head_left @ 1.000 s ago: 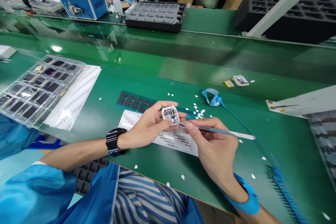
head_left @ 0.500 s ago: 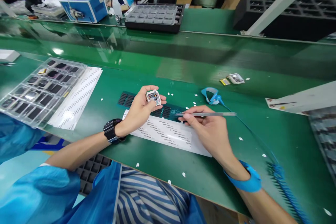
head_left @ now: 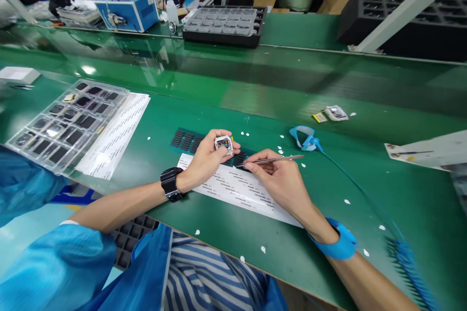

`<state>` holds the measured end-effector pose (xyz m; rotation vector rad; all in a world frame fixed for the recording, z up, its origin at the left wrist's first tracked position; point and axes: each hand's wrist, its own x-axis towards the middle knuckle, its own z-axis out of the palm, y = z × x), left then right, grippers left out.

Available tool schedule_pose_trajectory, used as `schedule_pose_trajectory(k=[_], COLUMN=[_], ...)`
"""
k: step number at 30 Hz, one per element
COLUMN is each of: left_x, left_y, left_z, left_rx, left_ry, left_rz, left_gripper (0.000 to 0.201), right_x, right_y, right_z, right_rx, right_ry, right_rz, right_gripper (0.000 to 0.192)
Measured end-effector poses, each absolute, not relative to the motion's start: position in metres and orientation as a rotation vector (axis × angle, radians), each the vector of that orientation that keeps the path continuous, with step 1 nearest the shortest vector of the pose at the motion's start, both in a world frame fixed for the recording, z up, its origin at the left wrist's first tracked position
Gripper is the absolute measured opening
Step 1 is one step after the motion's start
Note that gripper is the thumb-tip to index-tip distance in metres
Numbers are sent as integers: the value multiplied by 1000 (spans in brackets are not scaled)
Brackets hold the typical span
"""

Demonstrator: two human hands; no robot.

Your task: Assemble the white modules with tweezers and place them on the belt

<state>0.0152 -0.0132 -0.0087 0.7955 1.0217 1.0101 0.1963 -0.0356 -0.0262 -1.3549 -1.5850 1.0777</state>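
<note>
Over the green worktop (head_left: 226, 233) our left hand (head_left: 207, 158) grips the small module (head_left: 224, 143) — our right hand's (head_left: 280, 180) fingers, pinched on tweezers (head_left: 272, 159), have drawn back to the label sheet (head_left: 237, 187).

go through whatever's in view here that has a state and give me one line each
left hand: closed around the small module, held above the bench
small module: open side up, circuit board showing
right hand: gripping the tweezers
tweezers: tips down at the dark sticker sheet
dark sticker sheet: flat on the bench
white label strip: flat, under both hands
clear tray: most pockets filled with dark parts
blue wrist strap: worn on the right wrist
</note>
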Motion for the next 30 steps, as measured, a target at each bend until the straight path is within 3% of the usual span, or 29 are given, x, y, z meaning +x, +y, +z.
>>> schedule_pose_trajectory(k=[16,22,30], left_x=[16,14,15], left_y=[-14,-14,-26], left_z=[-15,-7,1], left_rx=[872,823,776], left_ry=[1054,916,733], left_rz=[1052,1007,770], left_gripper=[30,30,26], right_x=[214,215,198], right_y=[-20,-31,-61], right_z=[-19,-9,6], right_rx=[-1225,-1248,-1146], right_ry=[-1520,-1400,-1602], right_rz=[1438,1066,635], right_gripper=[48,44,10])
